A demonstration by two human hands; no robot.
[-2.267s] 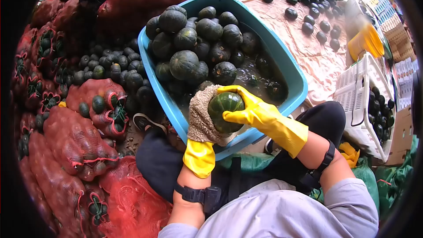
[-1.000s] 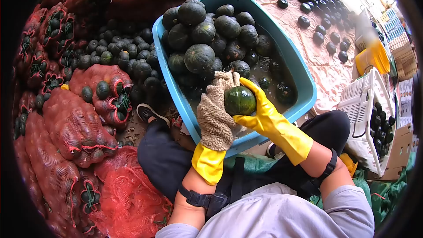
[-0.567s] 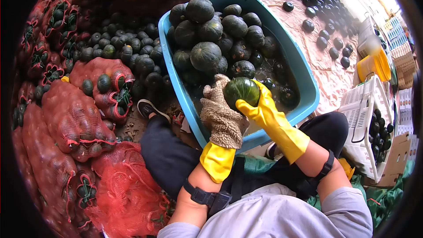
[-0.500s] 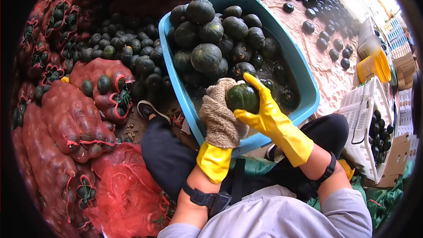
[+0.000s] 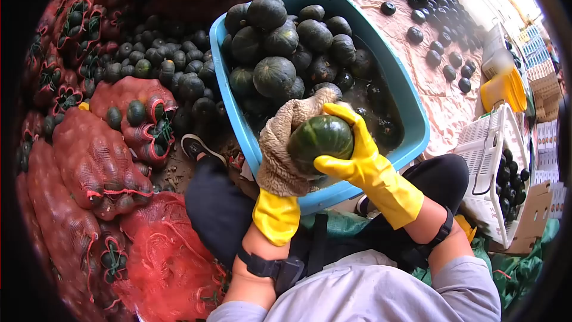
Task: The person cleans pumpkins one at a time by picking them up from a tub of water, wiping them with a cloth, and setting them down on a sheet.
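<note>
A wet green kabocha squash point(image 5: 320, 143) is held up over the near rim of a blue tub point(image 5: 411, 104). My right hand point(image 5: 360, 161), in a yellow rubber glove, grips the squash from the right, thumb below and fingers over the top. My left hand wears the same kind of glove, its cuff point(image 5: 276, 217) showing. A brown towelling cloth point(image 5: 285, 146) covers that hand and its fingers, and presses against the left side of the squash. More dark green squashes point(image 5: 274, 76) are heaped in the tub, with murky water to their right.
Red mesh sacks of squash point(image 5: 98, 161) line the left, beside a floor pile of loose squashes point(image 5: 190, 86). Small dark squashes point(image 5: 415, 36) lie on a pale sheet at the right. A white crate point(image 5: 485, 167) and a yellow bucket point(image 5: 503, 90) stand further right.
Both hands have brought the squash slightly left and closer to me. More of its side shows now, and the cloth has shifted left with my left hand.
</note>
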